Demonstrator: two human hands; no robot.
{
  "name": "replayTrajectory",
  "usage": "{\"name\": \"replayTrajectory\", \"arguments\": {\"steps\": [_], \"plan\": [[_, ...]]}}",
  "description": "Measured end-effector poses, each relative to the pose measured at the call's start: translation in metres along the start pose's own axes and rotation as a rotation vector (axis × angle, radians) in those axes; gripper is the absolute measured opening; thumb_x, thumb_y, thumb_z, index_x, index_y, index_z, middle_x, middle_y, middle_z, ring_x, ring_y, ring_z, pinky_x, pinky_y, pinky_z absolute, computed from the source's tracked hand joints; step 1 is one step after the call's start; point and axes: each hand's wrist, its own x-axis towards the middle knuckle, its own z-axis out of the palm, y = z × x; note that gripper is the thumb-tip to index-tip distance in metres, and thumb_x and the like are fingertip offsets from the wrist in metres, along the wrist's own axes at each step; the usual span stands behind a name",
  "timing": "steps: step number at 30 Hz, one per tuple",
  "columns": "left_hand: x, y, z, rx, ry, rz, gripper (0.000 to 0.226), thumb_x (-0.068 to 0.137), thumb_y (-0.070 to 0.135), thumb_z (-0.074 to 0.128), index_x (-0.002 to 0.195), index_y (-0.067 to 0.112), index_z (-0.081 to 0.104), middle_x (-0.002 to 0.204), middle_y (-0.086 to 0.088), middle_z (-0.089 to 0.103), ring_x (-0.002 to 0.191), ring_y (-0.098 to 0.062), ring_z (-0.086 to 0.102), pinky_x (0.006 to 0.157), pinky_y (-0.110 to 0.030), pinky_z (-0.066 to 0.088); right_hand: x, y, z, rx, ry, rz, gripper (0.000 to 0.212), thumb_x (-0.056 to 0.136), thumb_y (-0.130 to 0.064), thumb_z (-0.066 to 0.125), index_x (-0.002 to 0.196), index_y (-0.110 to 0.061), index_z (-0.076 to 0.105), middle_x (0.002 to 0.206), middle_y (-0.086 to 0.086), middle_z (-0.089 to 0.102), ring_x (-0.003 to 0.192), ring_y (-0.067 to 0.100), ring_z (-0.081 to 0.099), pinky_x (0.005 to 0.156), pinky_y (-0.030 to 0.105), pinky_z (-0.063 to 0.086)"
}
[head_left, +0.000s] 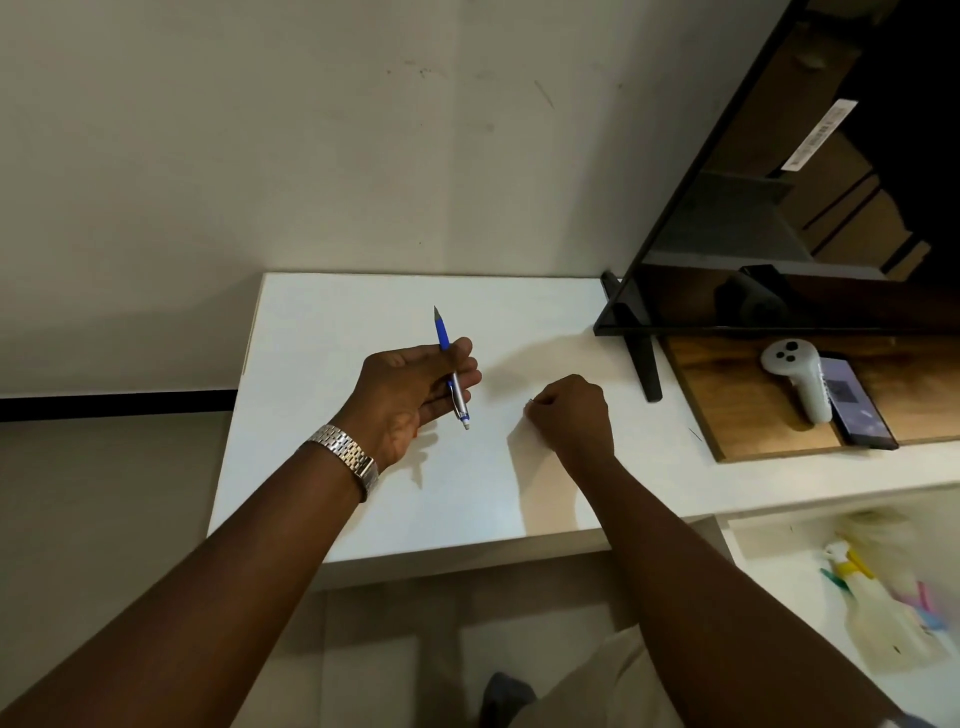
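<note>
Pinched btwn thumb and fingers, the pen (451, 369) sits in the left hand (415, 387): palm turned up and to the right, thumb laid over the barrel, fingers lightly curled under it, so the grip is part closed, not a fist. Wrist w/ a metal watch (345, 454) is slightly bent, forearm coming in from the lower left, hand held over the middle of the white table (363, 509). Right hand (569, 413) is knuckles up, fingers curled tight, resting on or just above the table top; at its fingertips it pinches a tiny silvery bit (531, 401), too small to tell what it is.

Pen's long axis runs near-to-far, leaning a little left at the far end. Grey pointed tip aims away toward the wall, blue section behind it, silver barrel then white end pointing back at the person, sticking out below the fingers. Both ends are clear of the table.

Hands are near each other but apart, bare table btwn them. Open top lies left of and beyond the pen, up to the left and far edges. On the right it's tighter: monitor foot (644, 364) near the right hand, then a wooden board (753, 431) w/ a white controller (797, 382) and phone (857, 410)
</note>
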Motion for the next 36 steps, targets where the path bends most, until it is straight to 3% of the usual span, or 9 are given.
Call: {"name": "replayTrajectory", "arguments": {"steps": [4,10,12,15,18,21,26,36], "plan": [[0.001,-0.001,0.000,-0.007,0.002,0.001,0.019,0.085,0.017,0.082,0.098,0.003,0.079,0.096,-0.014,0.083,0.088,-0.024,0.081,0.065,-0.027,0.064,0.000,0.005,0.005,0.066,0.023,0.010,0.031,0.082,-0.009,0.071,0.053,-0.010,0.061,0.055,0.003,0.059,0.056,0.023,0.058,0.049,0.022,0.036],[-0.001,0.000,0.001,-0.011,-0.004,0.007,0.020,0.085,0.016,0.082,0.099,0.003,0.079,0.097,-0.015,0.082,0.089,-0.024,0.081,0.065,-0.028,0.064,-0.003,0.008,0.005,0.148,0.018,0.017,0.035,0.077,-0.006,0.075,0.053,0.003,0.052,0.056,0.018,0.037,0.056,0.023,0.036,0.055,0.029,0.032],[-0.001,0.000,0.001,-0.017,-0.004,0.005,0.020,0.085,0.016,0.082,0.099,0.003,0.079,0.097,-0.015,0.082,0.089,-0.024,0.081,0.065,-0.028,0.064,-0.007,0.004,-0.001,0.244,0.022,0.029,0.028,0.076,-0.003,0.074,0.060,0.012,0.056,0.058,0.027,0.042,0.053,0.021,0.040,0.055,0.033,0.038],[-0.001,0.002,0.002,-0.022,0.000,0.006,0.020,0.085,0.016,0.082,0.100,0.003,0.079,0.097,-0.014,0.082,0.089,-0.024,0.081,0.068,-0.029,0.065,-0.023,-0.015,-0.016,0.540,0.000,0.023,0.010,0.084,-0.003,0.074,0.076,-0.001,0.078,0.065,0.013,0.070,0.050,0.019,0.064,0.054,0.033,0.058],[0.000,0.003,0.001,-0.022,0.012,0.010,0.019,0.085,0.016,0.082,0.099,0.003,0.078,0.097,-0.015,0.082,0.088,-0.023,0.081,0.066,-0.028,0.064,-0.061,-0.037,-0.027,0.811,-0.298,0.061,0.011,0.084,-0.015,0.078,0.086,-0.005,0.083,0.080,0.017,0.080,0.063,0.027,0.076,0.058,0.035,0.063],[0.000,0.003,0.000,-0.018,0.019,0.023,0.022,0.085,0.016,0.083,0.101,0.002,0.078,0.099,-0.017,0.082,0.089,-0.024,0.081,0.067,-0.028,0.064,-0.091,-0.050,-0.025,0.886,-0.516,0.162,0.028,0.081,-0.021,0.083,0.096,0.002,0.081,0.090,0.025,0.080,0.073,0.036,0.080,0.066,0.042,0.067],[-0.002,0.003,0.002,-0.039,0.045,0.027,0.018,0.084,0.013,0.083,0.096,0.001,0.078,0.100,-0.019,0.081,0.087,-0.026,0.081,0.067,-0.029,0.064,-0.105,-0.059,-0.020,0.967,-0.473,0.224,0.006,0.087,-0.003,0.080,0.083,0.000,0.083,0.083,0.024,0.079,0.075,0.035,0.080,0.071,0.042,0.068],[0.000,0.000,0.002,-0.037,0.074,0.030,0.018,0.085,0.013,0.083,0.096,0.001,0.076,0.097,-0.018,0.081,0.086,-0.028,0.081,0.066,-0.030,0.065,-0.104,-0.061,-0.012,0.920,-0.425,0.266,0.011,0.090,0.002,0.073,0.097,0.008,0.078,0.079,0.020,0.078,0.072,0.032,0.080,0.072,0.043,0.067]]}}
